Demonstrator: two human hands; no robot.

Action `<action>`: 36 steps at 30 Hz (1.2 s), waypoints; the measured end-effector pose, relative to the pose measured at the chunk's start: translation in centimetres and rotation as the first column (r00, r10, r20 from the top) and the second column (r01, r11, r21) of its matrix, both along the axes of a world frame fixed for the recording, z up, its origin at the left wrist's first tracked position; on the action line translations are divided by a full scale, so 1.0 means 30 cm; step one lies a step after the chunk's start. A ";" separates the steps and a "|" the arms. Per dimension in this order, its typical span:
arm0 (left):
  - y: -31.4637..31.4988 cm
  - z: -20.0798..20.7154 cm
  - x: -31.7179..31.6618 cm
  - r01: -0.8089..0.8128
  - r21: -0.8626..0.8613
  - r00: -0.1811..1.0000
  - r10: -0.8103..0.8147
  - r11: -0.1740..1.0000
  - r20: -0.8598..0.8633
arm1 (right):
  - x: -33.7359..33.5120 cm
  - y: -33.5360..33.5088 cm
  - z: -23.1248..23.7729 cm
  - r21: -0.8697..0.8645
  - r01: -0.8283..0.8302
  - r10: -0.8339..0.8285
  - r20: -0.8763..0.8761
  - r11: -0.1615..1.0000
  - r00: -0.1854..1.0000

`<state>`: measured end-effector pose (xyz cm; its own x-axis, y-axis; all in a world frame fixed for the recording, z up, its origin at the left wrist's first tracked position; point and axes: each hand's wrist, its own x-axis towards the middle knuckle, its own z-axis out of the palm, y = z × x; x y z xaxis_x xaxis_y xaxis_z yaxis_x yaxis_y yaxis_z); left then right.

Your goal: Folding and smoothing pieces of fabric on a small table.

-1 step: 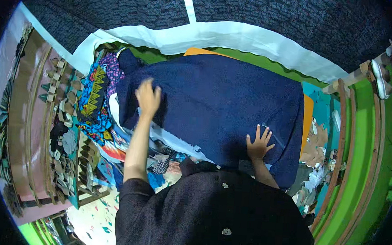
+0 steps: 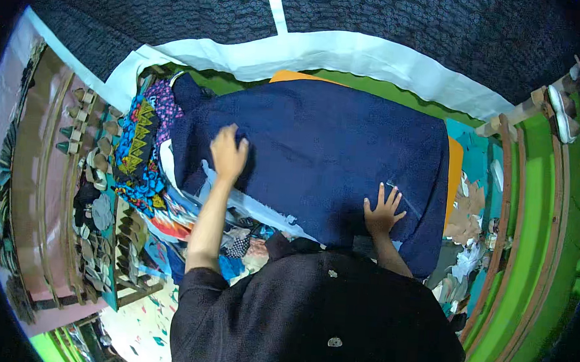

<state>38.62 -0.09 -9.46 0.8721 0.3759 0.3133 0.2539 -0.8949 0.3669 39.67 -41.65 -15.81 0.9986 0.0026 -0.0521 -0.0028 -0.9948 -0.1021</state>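
A large dark blue cloth (image 2: 325, 150) lies spread out in front of me over an orange sheet (image 2: 455, 171), whose edge shows at the right and far side. My right hand (image 2: 382, 216) rests flat on the cloth's near right part, fingers spread, beside a thin pale line. Toward the left side of the cloth is my left hand (image 2: 227, 157), its fingers bent slightly downward and thumb apart; I see nothing held in it. A ragged pale strip (image 2: 262, 209) runs along the cloth's near left edge.
Colourful patterned fabrics (image 2: 138, 145) are heaped at the left. Beyond them stands a rack (image 2: 74, 121) with many shoe-shaped pieces. Brown and white scraps (image 2: 468, 205) lie at the right, near a green wall (image 2: 531, 262) with wooden rails. White sheeting (image 2: 324, 50) borders the far side.
My left hand has shifted a little to the right and nearer to me over the blue cloth. My right hand stays in place.
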 end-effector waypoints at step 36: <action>-0.409 -0.252 0.463 0.259 0.027 0.930 -0.242 0.965 -0.277 | 0.606 -0.681 -0.155 -0.077 0.340 -0.344 -0.041 0.937 0.938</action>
<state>52.50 -12.35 -17.01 0.9902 0.1215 0.0691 0.0999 -0.9610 0.2579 57.85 -62.08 -20.46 0.9344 -0.3438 -0.0934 -0.3474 -0.9374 -0.0246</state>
